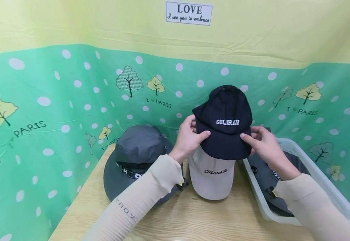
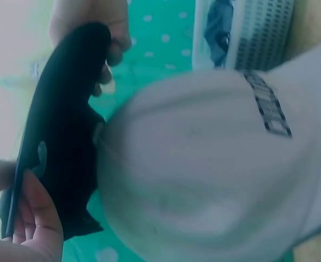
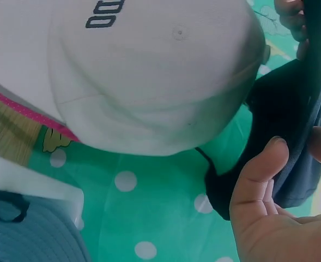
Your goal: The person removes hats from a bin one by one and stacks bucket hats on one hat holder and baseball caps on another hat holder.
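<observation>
The left hand [image 1: 190,135] and right hand [image 1: 266,144] pinch opposite sides of the brim of a black cloth baseball cap with white COLORADO lettering [image 1: 225,132], thumbs on its upper face and fingers behind. It is held aloft, overlapping in view the crown of a pale beige cloth cap [image 1: 212,177] on the wooden tabletop [image 1: 217,217]; whether the two touch is hard to tell from the soft wrist views.

Held only by the brim, the black cap's limp crown may fold inward or snag on the beige one if lowered. An uneven grip could tilt it, and a hard push might knock the beige cap askew. The left sleeve [image 1: 138,201] crosses a dark grey wide-brimmed hat [image 1: 141,147], so a sideways sweep could shift that. The right sleeve [image 1: 316,211] lies over a white plastic basket [image 1: 316,175] and could catch its rim.
</observation>
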### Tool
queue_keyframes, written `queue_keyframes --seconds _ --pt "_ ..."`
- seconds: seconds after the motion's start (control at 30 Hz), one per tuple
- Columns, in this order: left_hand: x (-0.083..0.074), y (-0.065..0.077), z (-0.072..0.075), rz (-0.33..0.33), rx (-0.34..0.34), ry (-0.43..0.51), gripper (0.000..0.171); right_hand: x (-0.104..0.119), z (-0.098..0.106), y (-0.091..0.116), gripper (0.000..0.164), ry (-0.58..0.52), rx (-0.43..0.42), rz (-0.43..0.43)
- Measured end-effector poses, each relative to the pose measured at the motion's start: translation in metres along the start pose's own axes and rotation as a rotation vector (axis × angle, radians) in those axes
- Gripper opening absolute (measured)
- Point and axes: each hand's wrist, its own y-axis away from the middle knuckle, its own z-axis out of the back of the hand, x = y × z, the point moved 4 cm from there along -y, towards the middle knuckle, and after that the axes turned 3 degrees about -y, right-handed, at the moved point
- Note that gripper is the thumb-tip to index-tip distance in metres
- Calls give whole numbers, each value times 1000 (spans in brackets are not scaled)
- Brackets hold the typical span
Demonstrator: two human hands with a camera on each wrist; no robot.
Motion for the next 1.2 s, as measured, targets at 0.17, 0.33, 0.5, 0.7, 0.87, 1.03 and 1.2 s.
queue_keyframes --seconds 0.17,0.33,0.5,0.7,0.87,1.03,1.2 --pt "16 -5 10 60 16 29 78 0 -8 -10 82 7 22 0" --pt "32 -1 15 77 7 26 88 -4 -18 -14 79 40 60 -23" --pt "44 10 17 216 35 78 96 -11 -27 -13 72 24 93 -82" --pt "52 14 13 300 20 153 104 -14 -28 -11 70 -9 132 -168" --pt "50 19 12 286 42 148 92 -12 -28 -5 69 -33 150 -213" --pt "53 29 11 292 65 135 90 -12 -31 4 67 -34 160 -217" --pt "62 41 7 288 102 133 91 -23 -37 14 62 -4 150 -222"
